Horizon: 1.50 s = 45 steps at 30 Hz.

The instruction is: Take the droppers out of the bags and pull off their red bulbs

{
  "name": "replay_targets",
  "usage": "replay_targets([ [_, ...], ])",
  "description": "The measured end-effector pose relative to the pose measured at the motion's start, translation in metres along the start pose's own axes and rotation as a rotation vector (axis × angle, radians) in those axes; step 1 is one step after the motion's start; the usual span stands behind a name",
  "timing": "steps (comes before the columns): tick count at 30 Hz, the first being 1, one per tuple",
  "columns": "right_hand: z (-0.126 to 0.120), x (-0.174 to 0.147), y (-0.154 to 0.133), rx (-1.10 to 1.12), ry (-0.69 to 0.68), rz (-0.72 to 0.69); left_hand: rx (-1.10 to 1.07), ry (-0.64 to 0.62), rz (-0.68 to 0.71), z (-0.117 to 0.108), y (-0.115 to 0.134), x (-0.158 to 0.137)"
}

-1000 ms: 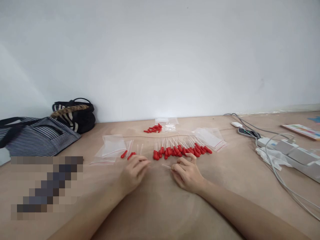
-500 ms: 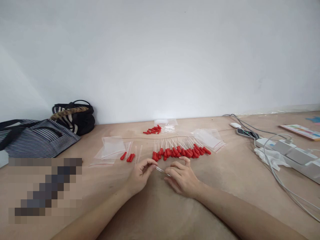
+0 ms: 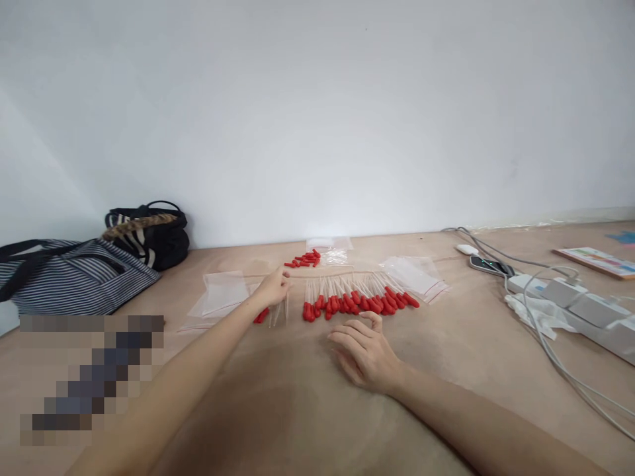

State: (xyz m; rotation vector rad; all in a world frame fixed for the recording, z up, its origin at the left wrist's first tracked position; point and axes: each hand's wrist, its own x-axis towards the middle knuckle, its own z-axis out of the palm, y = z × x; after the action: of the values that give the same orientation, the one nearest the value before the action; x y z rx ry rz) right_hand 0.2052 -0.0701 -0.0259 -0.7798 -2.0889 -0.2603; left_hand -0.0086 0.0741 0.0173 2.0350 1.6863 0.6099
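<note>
My left hand [image 3: 274,289] reaches forward over a few clear dropper tubes [image 3: 278,312]. Its thumb and fingers are closed at the top end of one tube. A red rubber bulb [image 3: 260,315] lies partly hidden under the left wrist. Close to me, my right hand [image 3: 366,354] rests on the table with its fingers loosely bent and apart, and nothing shows in it. Just beyond it lies a row of droppers with red bulbs [image 3: 362,303], bulb ends towards me. Several loose red bulbs [image 3: 303,259] are heaped farther back, beside thin clear tubes [image 3: 335,256].
Clear zip bags lie on the left [image 3: 218,294] and on the right [image 3: 417,274]. A striped bag [image 3: 84,277] and a black bag [image 3: 159,235] stand at the far left. On the right are a power strip [image 3: 590,304], cables, a small black device [image 3: 489,265] and crumpled tissue [image 3: 538,314].
My left hand has moved forward and left, away from my right hand. The clear tube between both hands is gone from there, and another tube shows beside the standing pair. My right hand stays put.
</note>
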Motion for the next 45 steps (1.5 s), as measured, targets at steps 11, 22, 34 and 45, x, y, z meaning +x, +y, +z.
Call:
replay_targets([
  [11,-0.002,-0.002,0.001,-0.038,-0.029,0.004,0.432,0.123,0.064,0.02,0.007,-0.001],
  [22,0.002,-0.006,0.005,-0.062,-0.032,0.013,0.442,0.121,0.221,0.033,0.029,-0.073],
  [34,-0.001,-0.007,0.007,-0.105,-0.022,0.017,0.527,0.289,0.468,0.022,0.014,-0.101],
  [45,-0.001,-0.004,0.008,-0.164,-0.013,-0.031,0.597,0.362,1.072,0.029,0.02,-0.12],
])
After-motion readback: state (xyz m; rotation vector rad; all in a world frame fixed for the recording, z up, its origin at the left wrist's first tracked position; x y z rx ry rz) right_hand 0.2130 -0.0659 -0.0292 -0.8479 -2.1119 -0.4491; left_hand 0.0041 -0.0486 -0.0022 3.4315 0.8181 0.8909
